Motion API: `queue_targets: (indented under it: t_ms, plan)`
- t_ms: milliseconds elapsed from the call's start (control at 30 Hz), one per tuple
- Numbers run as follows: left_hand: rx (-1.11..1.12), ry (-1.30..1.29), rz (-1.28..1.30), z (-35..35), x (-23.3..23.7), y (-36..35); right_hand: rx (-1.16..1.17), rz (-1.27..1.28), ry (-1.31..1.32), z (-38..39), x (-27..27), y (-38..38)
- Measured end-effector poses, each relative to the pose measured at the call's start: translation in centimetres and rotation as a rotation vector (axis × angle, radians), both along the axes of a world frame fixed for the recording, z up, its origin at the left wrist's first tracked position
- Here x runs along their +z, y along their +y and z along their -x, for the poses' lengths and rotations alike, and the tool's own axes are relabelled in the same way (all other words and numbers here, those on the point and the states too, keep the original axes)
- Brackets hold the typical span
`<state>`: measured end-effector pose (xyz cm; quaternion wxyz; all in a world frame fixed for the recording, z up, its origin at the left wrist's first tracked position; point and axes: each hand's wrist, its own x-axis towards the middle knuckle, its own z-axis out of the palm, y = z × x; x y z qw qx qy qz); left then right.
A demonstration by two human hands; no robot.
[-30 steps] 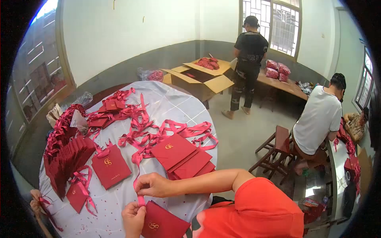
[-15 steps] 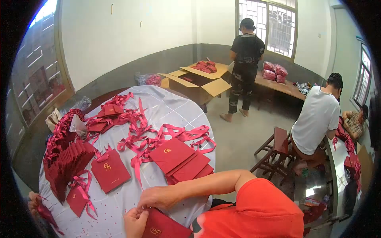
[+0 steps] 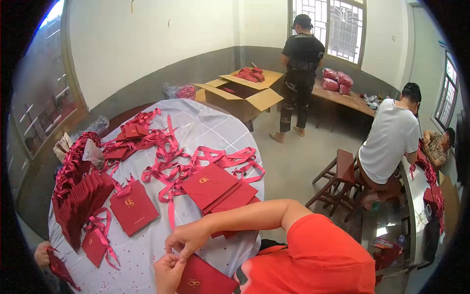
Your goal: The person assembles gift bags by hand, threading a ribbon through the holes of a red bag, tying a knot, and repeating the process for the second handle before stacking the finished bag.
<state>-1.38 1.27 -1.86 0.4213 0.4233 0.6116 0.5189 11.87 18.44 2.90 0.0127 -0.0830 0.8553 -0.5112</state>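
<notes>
At the table's near edge, my left hand (image 3: 169, 272) grips the top corner of a dark red paper gift bag (image 3: 208, 278) with a gold logo. My right hand (image 3: 190, 240) reaches across from the right, its fingers pinched together at the same corner, against my left fingertips. Whatever lies between the right fingers is too small or hidden to make out. Just beyond my right forearm is a stack of flat red bags (image 3: 211, 186). Another red bag with a pink ribbon handle (image 3: 133, 208) lies to the left.
Loose pink ribbons (image 3: 223, 159) and a row of red bags (image 3: 81, 206) lie on the white tablecloth (image 3: 196, 117). Another person's hand (image 3: 43, 254) holds a bag at the left edge. Beyond are an open carton (image 3: 240, 100), wooden stools (image 3: 338, 176) and other people.
The view has shifted slightly. My right hand's fingers have bent further over the bag's corner, close to my left fingertips. My left hand keeps its grip.
</notes>
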Motion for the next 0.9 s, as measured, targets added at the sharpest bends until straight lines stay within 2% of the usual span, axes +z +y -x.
queue_targets:
  t_ms: [233,267,333,367,400,433,467,500,533,567,600,633,667,767,800,900]
  plan:
    - [0.003,-0.03,0.018,-0.7,1.3,-0.1,-0.064,-0.129,-0.036,-1.6,1.1,1.2]
    - [-0.001,-0.031,0.018,-0.7,1.4,0.1,-0.077,-0.222,0.111,-1.8,0.4,1.5]
    - [0.03,0.109,0.044,-0.7,1.6,-0.2,-0.149,-0.336,0.301,-2.1,0.2,1.4]
    - [0.047,0.317,0.036,-0.7,1.6,-0.3,-0.204,-0.35,0.342,-2.5,-0.1,1.4]
    - [0.075,0.521,0.045,-1.0,2.3,-0.3,-0.251,-0.22,0.163,-2.7,0.0,1.4]
    - [0.144,0.465,0.052,-1.5,3.0,-0.2,-0.324,-0.095,0.075,-3.3,1.2,1.0]
    - [0.163,0.468,0.039,-1.6,3.2,-0.1,-0.403,-0.085,-0.051,-3.9,2.8,0.7]
    - [0.193,0.476,0.038,-1.1,2.9,-0.1,-0.464,-0.05,-0.062,-4.2,3.2,0.7]
    - [0.21,0.424,0.039,-0.7,2.2,0.0,-0.461,-0.119,0.21,-4.0,0.5,1.8]
    - [0.176,0.516,0.067,-0.3,1.9,-0.1,-0.534,-0.007,0.052,-4.4,1.9,1.4]
    - [0.152,0.467,0.046,-0.6,2.9,0.0,-0.569,0.032,0.082,-4.2,0.4,1.7]
    - [0.129,0.441,0.064,-0.8,2.9,0.1,-0.604,-0.036,0.105,-4.3,0.0,1.5]
    - [0.096,0.413,0.078,-0.7,2.6,0.0,-0.671,0.102,-0.073,-4.4,1.2,0.3]
    - [0.058,0.29,0.088,-0.5,1.4,-0.3,-0.652,0.226,-0.177,-4.4,0.7,-0.9]
    - [0.01,0.196,0.112,-0.4,1.5,-0.3,-0.618,0.354,-0.149,-4.5,-0.4,-0.9]
    - [-0.064,-0.014,0.165,0.2,2.8,-0.2,-0.583,0.381,-0.168,-4.4,-2.2,-1.0]
